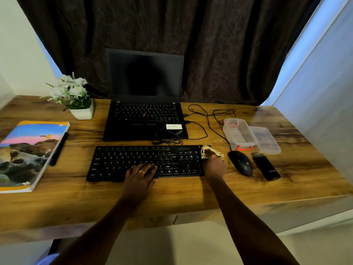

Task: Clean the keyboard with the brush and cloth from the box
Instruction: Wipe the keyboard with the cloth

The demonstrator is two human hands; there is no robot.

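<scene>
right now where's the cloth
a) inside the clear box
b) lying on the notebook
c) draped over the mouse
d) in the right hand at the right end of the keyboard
D: the right hand grips the cloth, bunched at its fingertips over the right end of the keyboard.

The left hand (140, 175) covers the lower middle keys of the keyboard (133, 159). The right hand (214, 166) hides the keyboard's right end and most of the cloth (207, 151) it grips. The picture's left edge cuts off the book (28, 150), and the print on the laptop's white sticker (173, 126) is too blurred to read.
</scene>
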